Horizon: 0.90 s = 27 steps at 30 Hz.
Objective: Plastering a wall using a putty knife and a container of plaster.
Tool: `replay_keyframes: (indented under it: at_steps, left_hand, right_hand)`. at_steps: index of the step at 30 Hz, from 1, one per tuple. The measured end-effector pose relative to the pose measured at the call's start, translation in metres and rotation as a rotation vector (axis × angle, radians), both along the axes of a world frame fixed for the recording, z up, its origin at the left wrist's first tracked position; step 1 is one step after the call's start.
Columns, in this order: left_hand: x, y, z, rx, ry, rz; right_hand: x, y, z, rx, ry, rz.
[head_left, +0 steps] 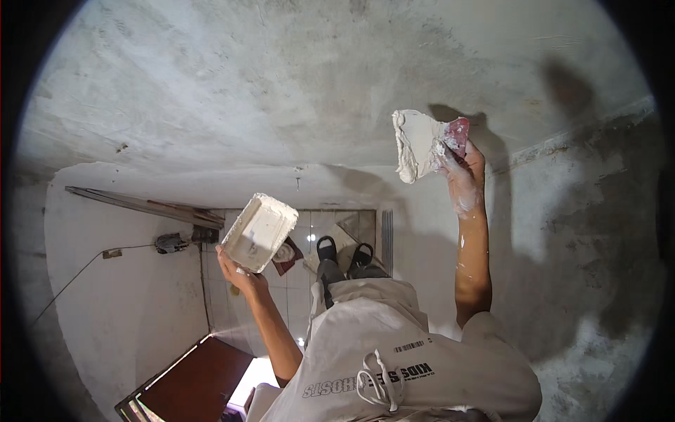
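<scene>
A trowel (pixel 422 144) loaded with white plaster is gripped in the right hand (pixel 464 176) near the grey wall (pixel 281 91); the left hand (pixel 239 274) is closed under a plaster-laden hawk (pixel 259 232). Spreading appears due next, calling for firm, even pressure.

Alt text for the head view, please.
The right hand presses a red-handled trowel loaded with white plaster against a grey rough wall. The left hand holds a plaster-coated rectangular hawk board above a tiled floor.

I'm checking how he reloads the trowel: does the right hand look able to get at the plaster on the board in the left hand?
Probably yes. The right hand holds a loaded trowel at the wall, apart from the plaster board the left hand holds up; nothing lies between them.
</scene>
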<state>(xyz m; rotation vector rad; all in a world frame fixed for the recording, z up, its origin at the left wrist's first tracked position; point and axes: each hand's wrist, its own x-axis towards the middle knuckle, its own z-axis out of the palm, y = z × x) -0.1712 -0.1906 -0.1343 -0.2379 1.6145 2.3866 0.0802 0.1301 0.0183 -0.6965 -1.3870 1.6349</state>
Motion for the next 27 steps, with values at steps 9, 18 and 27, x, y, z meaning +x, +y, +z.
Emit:
replay_keyframes:
  at_steps: [9, 18, 27]
  left_hand:
    - [0.006, 0.015, -0.007, -0.057, 0.134, -0.178]
    - [-0.008, 0.060, 0.018, -0.073, -0.029, -0.349]
    - [-0.023, 0.080, 0.012, -0.083, 0.012, -0.487]
  right_hand:
    - [0.011, -0.014, -0.025, -0.152, -0.029, -0.103]
    - [0.011, -0.021, -0.042, -0.187, 0.027, -0.146]
    - [0.015, -0.039, -0.047, -0.230, 0.031, -0.179]
